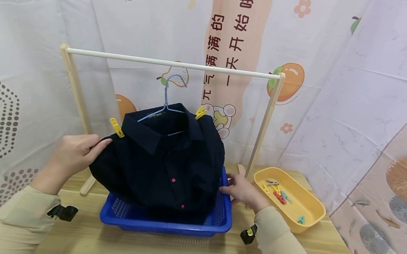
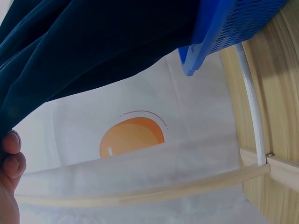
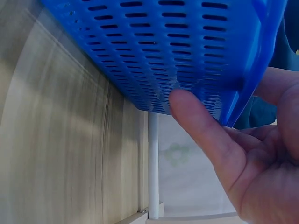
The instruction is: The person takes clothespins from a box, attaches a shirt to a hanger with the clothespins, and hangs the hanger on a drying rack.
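A dark navy shirt (image 1: 138, 165) with red buttons lies bunched over a blue basket (image 1: 169, 227). A light blue hanger (image 1: 166, 102) is inside its collar, hook upward. Yellow clothespins clip the shirt at both shoulders, one on the left (image 1: 116, 128) and one on the right (image 1: 200, 112). My left hand (image 1: 77, 152) pinches the shirt's cloth just beside the left clothespin, and the cloth stretches away from the fingertips in the left wrist view. On the basket's right side, my right hand (image 3: 261, 172) grips the rim, one digit against the outer perforated wall.
Behind the basket stands a wooden rack with a white crossbar (image 1: 173, 63). To the right, a yellow tray (image 1: 309, 202) holds several loose clothespins (image 1: 279, 197). Everything rests on a wood-grain table (image 1: 129, 252), with patterned curtains behind and at the sides.
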### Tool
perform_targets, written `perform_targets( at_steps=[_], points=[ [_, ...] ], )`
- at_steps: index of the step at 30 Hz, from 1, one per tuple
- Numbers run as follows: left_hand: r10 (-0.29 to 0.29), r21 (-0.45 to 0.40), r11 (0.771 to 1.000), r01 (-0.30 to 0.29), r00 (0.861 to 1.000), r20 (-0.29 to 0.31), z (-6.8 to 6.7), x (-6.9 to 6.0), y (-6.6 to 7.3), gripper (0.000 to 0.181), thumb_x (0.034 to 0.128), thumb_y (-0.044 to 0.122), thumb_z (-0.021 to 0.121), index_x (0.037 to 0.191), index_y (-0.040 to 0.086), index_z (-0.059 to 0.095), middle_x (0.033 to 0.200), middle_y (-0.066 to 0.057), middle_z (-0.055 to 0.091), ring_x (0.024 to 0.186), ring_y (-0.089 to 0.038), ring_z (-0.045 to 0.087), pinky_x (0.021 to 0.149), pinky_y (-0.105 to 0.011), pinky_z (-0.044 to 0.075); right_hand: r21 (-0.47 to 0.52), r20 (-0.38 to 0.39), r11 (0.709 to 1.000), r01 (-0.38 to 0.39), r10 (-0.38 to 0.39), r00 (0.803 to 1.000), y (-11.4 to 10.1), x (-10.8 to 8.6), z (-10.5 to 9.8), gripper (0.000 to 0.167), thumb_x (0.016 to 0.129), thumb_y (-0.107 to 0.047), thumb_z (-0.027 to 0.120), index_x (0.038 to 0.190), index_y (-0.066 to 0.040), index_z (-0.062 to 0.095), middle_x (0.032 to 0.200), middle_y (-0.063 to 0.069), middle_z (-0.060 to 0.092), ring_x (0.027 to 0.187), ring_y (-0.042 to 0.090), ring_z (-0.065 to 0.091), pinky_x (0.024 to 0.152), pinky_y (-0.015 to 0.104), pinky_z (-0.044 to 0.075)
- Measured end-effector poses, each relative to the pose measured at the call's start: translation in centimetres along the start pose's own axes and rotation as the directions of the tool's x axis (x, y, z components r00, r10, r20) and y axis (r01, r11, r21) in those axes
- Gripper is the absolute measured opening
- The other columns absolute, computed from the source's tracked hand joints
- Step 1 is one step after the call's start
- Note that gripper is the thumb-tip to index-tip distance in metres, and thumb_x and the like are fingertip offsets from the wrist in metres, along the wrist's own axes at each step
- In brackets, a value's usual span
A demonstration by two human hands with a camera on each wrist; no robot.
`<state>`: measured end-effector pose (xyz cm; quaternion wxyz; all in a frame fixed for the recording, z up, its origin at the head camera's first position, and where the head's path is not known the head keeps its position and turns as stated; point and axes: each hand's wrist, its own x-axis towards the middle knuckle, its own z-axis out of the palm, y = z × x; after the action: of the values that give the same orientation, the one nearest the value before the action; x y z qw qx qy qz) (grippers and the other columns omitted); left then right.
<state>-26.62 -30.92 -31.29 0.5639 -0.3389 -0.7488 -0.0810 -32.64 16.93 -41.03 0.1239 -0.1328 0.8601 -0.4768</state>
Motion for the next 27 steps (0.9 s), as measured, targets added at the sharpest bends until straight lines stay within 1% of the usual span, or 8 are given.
perform_targets(
  at_steps=[4,9,13,17,22,27],
  points=[
    [-0.010,0.008,1.000,0.010,1.000,0.015,-0.4,-0.2,-0.1,0.057,0.1067,0.045,0.051,0.060,0.021,0.029,0.059,0.016,0.015,0.045,-0.002,0.014,0.043,-0.023,0.011,0.020,0.022,1.000,0.013,-0.013,1.000,-0.4,-0.3,0.5,0.063,0.094,-0.011,0.073,0.147,0.007,0.042,0.116,0.023,0.065,0.092,0.030,0.070,0.060,0.046,0.060],
    [-0.028,0.017,0.999,0.027,0.999,0.033,-0.8,-0.6,-0.3,0.057,0.1063,0.046,0.051,0.060,0.021,0.029,0.060,0.018,0.014,0.045,-0.001,0.015,0.043,-0.023,0.011,0.008,0.028,1.000,0.004,-0.004,1.000,-0.4,-0.4,1.2,0.066,0.094,-0.015,0.075,0.148,0.005,0.042,0.120,0.023,0.065,0.091,0.028,0.071,0.059,0.046,0.060],
    [-0.024,0.021,1.000,0.023,0.999,0.045,-1.0,-0.7,-0.5,0.056,0.1066,0.046,0.051,0.060,0.021,0.030,0.061,0.018,0.014,0.045,-0.002,0.016,0.043,-0.023,0.012,0.004,0.042,0.999,0.031,-0.032,0.999,-0.4,-0.4,1.7,0.064,0.094,-0.015,0.074,0.147,0.005,0.044,0.117,0.022,0.066,0.086,0.027,0.072,0.056,0.043,0.059],
    [-0.014,0.024,1.000,0.013,0.999,0.041,-1.2,-0.7,-0.7,0.056,0.1070,0.044,0.050,0.060,0.021,0.030,0.059,0.017,0.015,0.044,-0.002,0.017,0.043,-0.023,0.012,-0.011,0.054,0.998,0.061,-0.060,0.997,-0.7,-0.6,2.0,0.061,0.095,-0.014,0.073,0.145,0.006,0.044,0.113,0.021,0.066,0.080,0.025,0.072,0.054,0.041,0.059],
    [-0.010,0.032,0.999,0.009,0.999,0.036,-1.5,-0.7,-0.9,0.056,0.1071,0.044,0.050,0.060,0.021,0.029,0.057,0.015,0.015,0.045,-0.002,0.015,0.044,-0.023,0.011,-0.003,0.062,0.998,0.069,-0.069,0.996,-1.1,-0.9,2.5,0.060,0.095,-0.012,0.072,0.144,0.007,0.044,0.112,0.021,0.066,0.079,0.025,0.072,0.054,0.042,0.059],
    [-0.006,0.030,1.000,0.006,1.000,0.029,-1.7,-0.8,-1.0,0.056,0.1071,0.044,0.051,0.060,0.021,0.030,0.056,0.014,0.017,0.045,-0.002,0.015,0.044,-0.023,0.012,0.010,0.068,0.996,0.084,-0.084,0.994,-1.5,-1.0,3.1,0.058,0.094,-0.011,0.073,0.141,0.009,0.045,0.107,0.019,0.066,0.077,0.025,0.071,0.054,0.043,0.059]
  ],
)
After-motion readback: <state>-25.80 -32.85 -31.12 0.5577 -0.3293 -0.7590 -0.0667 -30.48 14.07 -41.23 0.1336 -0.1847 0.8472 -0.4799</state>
